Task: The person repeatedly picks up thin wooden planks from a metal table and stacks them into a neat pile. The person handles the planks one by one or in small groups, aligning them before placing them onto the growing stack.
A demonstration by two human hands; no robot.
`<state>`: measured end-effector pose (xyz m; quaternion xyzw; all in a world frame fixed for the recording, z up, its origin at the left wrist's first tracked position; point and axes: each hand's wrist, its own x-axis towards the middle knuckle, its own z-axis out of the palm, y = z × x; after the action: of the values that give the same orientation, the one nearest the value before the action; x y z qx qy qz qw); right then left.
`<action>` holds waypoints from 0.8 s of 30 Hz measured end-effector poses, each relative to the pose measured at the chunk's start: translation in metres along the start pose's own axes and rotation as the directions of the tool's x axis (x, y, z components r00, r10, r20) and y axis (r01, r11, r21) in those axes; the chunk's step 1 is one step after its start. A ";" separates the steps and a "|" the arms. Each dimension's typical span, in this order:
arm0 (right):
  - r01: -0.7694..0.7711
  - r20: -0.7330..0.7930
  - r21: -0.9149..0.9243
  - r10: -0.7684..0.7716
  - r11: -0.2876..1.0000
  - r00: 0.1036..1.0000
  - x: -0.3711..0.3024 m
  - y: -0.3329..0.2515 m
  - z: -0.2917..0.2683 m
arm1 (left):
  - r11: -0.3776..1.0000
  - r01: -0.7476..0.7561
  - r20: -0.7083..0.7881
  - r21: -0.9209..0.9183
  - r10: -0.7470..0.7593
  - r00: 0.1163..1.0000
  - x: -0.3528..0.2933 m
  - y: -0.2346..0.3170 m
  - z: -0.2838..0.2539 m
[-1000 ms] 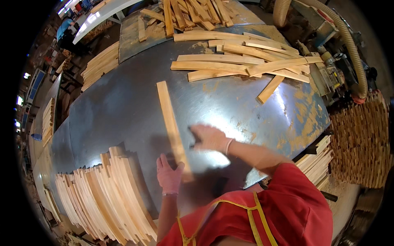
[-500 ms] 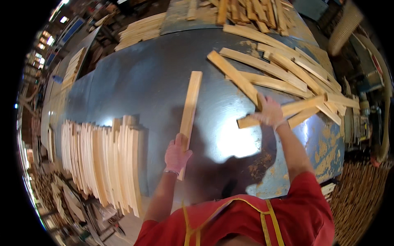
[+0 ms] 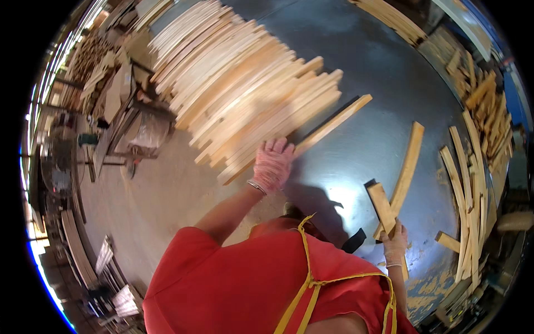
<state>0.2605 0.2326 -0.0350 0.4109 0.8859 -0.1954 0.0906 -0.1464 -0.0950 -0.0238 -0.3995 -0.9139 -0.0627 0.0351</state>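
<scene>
My left hand (image 3: 272,165), in a pinkish work glove, is closed on the near end of a pale wooden strip (image 3: 335,123). That strip lies at a slant beside a wide row of similar wooden strips (image 3: 245,94), with a narrow gap at its far end. At the lower right my right hand (image 3: 395,244), also gloved, is closed around the near part of wooden strips. One is a long strip (image 3: 409,161) pointing away from me; a shorter-looking piece (image 3: 381,205) crosses it. The right fingers are partly hidden behind the wood.
The dark metal tabletop (image 3: 367,50) carries the wood. At its right lie several loose strips (image 3: 464,200), with a jumbled heap (image 3: 492,111) farther back. A stand (image 3: 119,111) with scrap boards is on the left, above the concrete floor (image 3: 144,206).
The view has swung toward the row on the left. My left hand has brought its strip beside that row. My right hand has drawn strips away from the loose pile.
</scene>
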 end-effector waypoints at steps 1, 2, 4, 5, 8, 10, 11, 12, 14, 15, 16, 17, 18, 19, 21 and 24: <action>-0.070 0.058 0.006 0.070 0.997 0.996 0.002 -0.001 0.005 | 0.991 0.045 -0.027 0.130 -0.042 0.999 -0.017 -0.032 0.011; -0.024 0.010 -0.010 0.024 1.000 1.000 0.003 -0.007 0.006 | 0.965 0.076 -0.046 0.250 -0.067 0.997 -0.029 -0.052 0.019; 0.069 -0.087 -0.040 -0.072 0.997 0.994 0.022 -0.041 0.002 | 0.983 0.142 -0.041 0.113 -0.138 0.990 -0.047 -0.075 0.007; 0.044 -0.045 0.120 -0.039 0.992 0.998 0.034 -0.071 -0.007 | 0.984 0.174 -0.035 0.041 -0.173 0.984 -0.058 -0.084 0.004; -0.121 0.154 0.671 0.022 0.732 0.988 0.096 -0.152 -0.009 | 0.892 0.413 -0.180 -0.183 -0.443 0.878 -0.099 -0.113 0.001; -0.203 0.216 0.835 0.035 0.512 0.976 0.143 -0.200 0.016 | 0.615 0.717 -0.026 -0.329 -0.764 0.644 -0.130 -0.152 -0.007; -0.195 0.179 0.824 0.083 0.531 0.980 0.154 -0.238 0.022 | 0.430 0.821 0.069 -0.376 -0.871 0.487 -0.142 -0.167 -0.009; -0.017 0.015 0.741 0.009 0.671 1.000 0.175 -0.252 0.048 | 0.287 0.837 0.203 -0.467 -0.886 0.417 -0.142 -0.175 -0.015; 0.092 -0.019 0.565 -0.099 0.820 0.995 0.202 -0.297 0.076 | -0.042 0.827 0.479 -0.561 -0.831 0.282 -0.141 -0.183 -0.027; 0.043 0.095 0.512 -0.107 0.858 0.990 0.202 -0.335 0.079 | -0.230 0.728 0.582 -0.646 -0.765 0.275 -0.145 -0.189 -0.016; -0.104 0.246 0.669 -0.088 0.735 0.965 0.200 -0.366 0.080 | -0.414 0.598 0.668 -0.686 -0.684 0.293 -0.149 -0.197 0.006; -0.270 0.391 0.770 -0.093 0.578 0.916 0.197 -0.384 0.081 | -0.586 0.451 0.737 -0.673 -0.586 0.338 -0.151 -0.202 0.024; -0.272 0.413 0.765 -0.122 0.583 0.902 0.198 -0.384 0.081 | -0.651 0.355 0.741 -0.671 -0.580 0.337 -0.140 -0.200 0.036; -0.275 0.434 0.763 -0.149 0.585 0.889 0.199 -0.382 0.081 | -0.660 0.309 0.726 -0.685 -0.578 0.374 -0.138 -0.204 0.039; -0.087 0.252 0.705 -0.134 0.704 0.959 0.202 -0.351 0.065 | -0.697 0.221 0.706 -0.682 -0.550 0.447 -0.149 -0.208 0.050; 0.154 -0.260 0.212 -0.096 0.965 0.961 0.181 -0.256 0.020 | -0.570 0.371 0.680 -0.733 -0.622 0.387 -0.153 -0.195 0.006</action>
<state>-0.0517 0.1993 -0.0417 0.3826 0.8859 -0.2493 -0.0814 -0.1865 -0.3364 -0.0643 0.2986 -0.5868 -0.7214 -0.2147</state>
